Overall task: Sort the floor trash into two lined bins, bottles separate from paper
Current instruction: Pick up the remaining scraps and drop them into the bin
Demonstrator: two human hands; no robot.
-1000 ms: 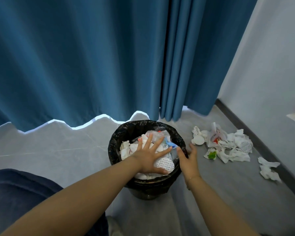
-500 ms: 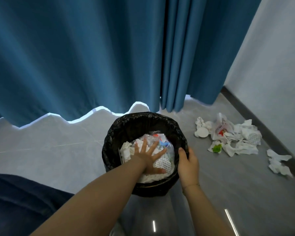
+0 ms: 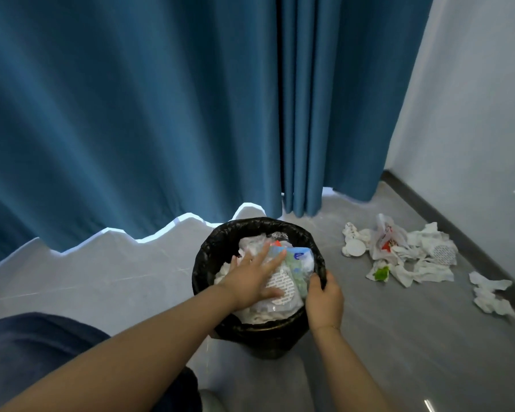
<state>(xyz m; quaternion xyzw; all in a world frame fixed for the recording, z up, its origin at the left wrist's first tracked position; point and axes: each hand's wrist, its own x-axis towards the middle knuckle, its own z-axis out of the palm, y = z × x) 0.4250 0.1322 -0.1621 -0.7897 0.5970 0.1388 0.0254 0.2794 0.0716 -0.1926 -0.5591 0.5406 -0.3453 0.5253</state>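
Observation:
A round bin (image 3: 208,257) lined with a black bag stands on the grey floor just in front of me. It is heaped with crumpled white paper and wrappers (image 3: 283,304). My left hand (image 3: 252,278) lies flat on top of that heap with fingers spread, pressing it down. My right hand (image 3: 324,298) grips the bin's right rim, fingers curled over the edge. A pile of crumpled white paper and wrappers (image 3: 405,254) lies on the floor to the right of the bin. No bottle and no second bin are in view.
Blue curtains (image 3: 161,114) hang right behind the bin. A pale wall with a dark skirting (image 3: 446,209) runs along the right. More crumpled paper (image 3: 488,292) lies near that skirting. My knee in dark cloth (image 3: 27,352) is at lower left.
My left hand has kept pressing the heap down and slid slightly left on it. My right hand went from resting beside the rim to gripping it. The camera tilted up slightly.

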